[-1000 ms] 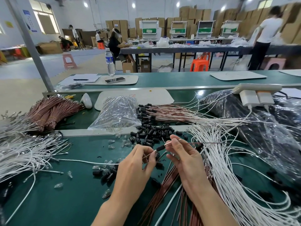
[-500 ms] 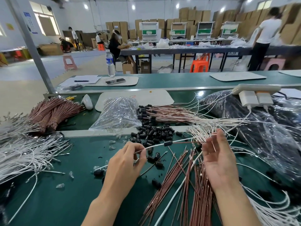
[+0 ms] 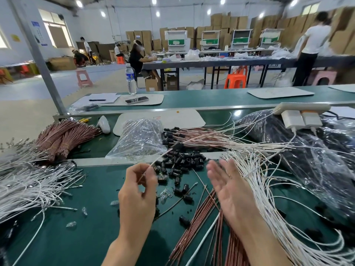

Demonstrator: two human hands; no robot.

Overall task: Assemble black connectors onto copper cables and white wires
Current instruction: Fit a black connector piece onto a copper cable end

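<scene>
1. Spanning the whole foreground, the green bench top (image 3: 92, 237) carries all the work material.
2. White wires (image 3: 269, 189) fan across the right side of the bench, reaching up to a dark plastic bag (image 3: 307, 160); a second white heap (image 3: 28, 185) lies at the left.
3. Tied copper bundles (image 3: 63, 137) rest at the far left, behind that heap.
4. Loose copper cables (image 3: 196, 223) lie near the front edge, between the two forearms.
5. Finished cables (image 3: 201, 138), each with a black connector on its left end, form a row at the back, just beside a clear bag (image 3: 140, 139).
6. Connector pile (image 3: 182, 162): loose black connectors on the bench, just beyond both hands.
7. Right hand (image 3: 230, 189): released, fingers straight, palm turned leftward, holding nothing; it hovers over the loose copper cables, just beside the white wires.
8. Left hand (image 3: 138, 192): thumb and fingers pinch the near end of one thin cable.
9. Held cable (image 3: 163, 156): slants up and rightward over the connector pile.
10. Fitted connector (image 3: 177, 145): black, seated on the held cable's far end.
</scene>
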